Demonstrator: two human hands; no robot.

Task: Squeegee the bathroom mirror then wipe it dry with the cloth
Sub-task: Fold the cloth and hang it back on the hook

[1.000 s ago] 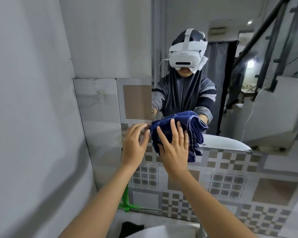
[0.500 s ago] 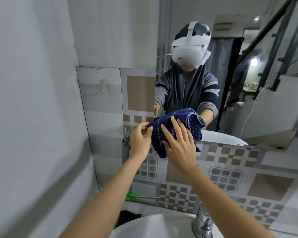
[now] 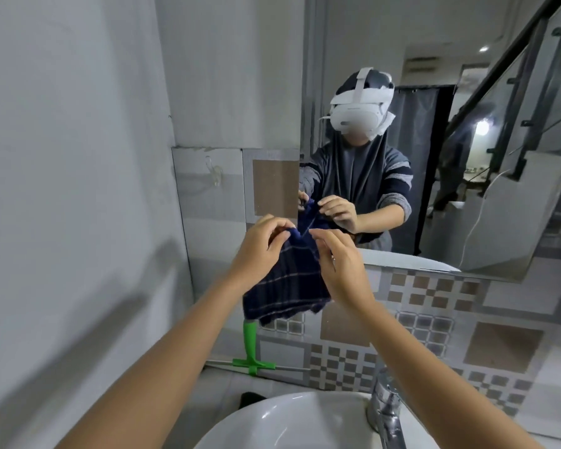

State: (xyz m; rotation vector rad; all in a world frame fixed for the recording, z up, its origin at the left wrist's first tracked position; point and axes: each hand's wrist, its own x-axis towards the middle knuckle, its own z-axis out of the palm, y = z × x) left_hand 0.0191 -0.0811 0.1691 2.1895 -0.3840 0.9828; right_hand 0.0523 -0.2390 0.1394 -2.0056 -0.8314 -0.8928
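A dark blue cloth (image 3: 285, 283) with thin pale stripes hangs in front of me, just off the lower left corner of the mirror (image 3: 434, 53). My left hand (image 3: 259, 251) pinches its top left edge. My right hand (image 3: 340, 270) pinches the top right edge, fingers curled. The cloth droops open below both hands. A green squeegee (image 3: 251, 348) leans handle-up against the tiled wall on the ledge behind the basin, its top hidden by the cloth. The mirror reflects me and the cloth.
A white basin (image 3: 292, 422) sits below my arms, with a chrome tap (image 3: 386, 406) at its right. A plain grey wall (image 3: 72, 189) closes in on the left. A clear hook (image 3: 212, 173) is stuck on the tile left of the mirror.
The cloth has come off the mirror and dropped open from a bunched wad. Both hands now pinch its top edge instead of pressing it flat. My view has tilted down.
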